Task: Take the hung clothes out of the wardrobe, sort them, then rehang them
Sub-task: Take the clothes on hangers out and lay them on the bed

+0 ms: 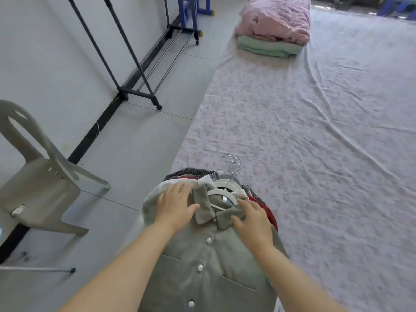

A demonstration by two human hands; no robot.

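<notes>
We have the pile of clothes (pixel 261 199) lying at the near edge of the bed (pixel 315 131), hangers and all. That suits sorting, since the sheet gives a broad flat surface and each garment can be judged from above. On top lies the grey-green shirt (pixel 209 266), buttoned, collar pointing away from us. Its white hangers (pixel 222 190) are stacked under the neck, and the metal hooks (pixel 234 165) all fan out the same way over the sheet, which should make them easy to gather later. Our left hand (pixel 175 203) lies flat on the shirt's left shoulder with the fingers spread and the thumb stretched toward the collar, gripping nothing. Our right hand (pixel 252 221) rests loosely on the right collar wing and shoulder, just beside the hanger's arm, and we see nothing pinched there either. Both palms press rather than grasp — we take this as smoothing and steadying the top garment so the stack does not slide off the edge. The clothes rack (pixel 126 64) stands bare by the wall, well apart from the pile, so rehanging has not begun. A plastic chair (pixel 38 188) stands to our left, and folded bedding (pixel 274 30) lies at the far end of the bed — clear of our working area.
</notes>
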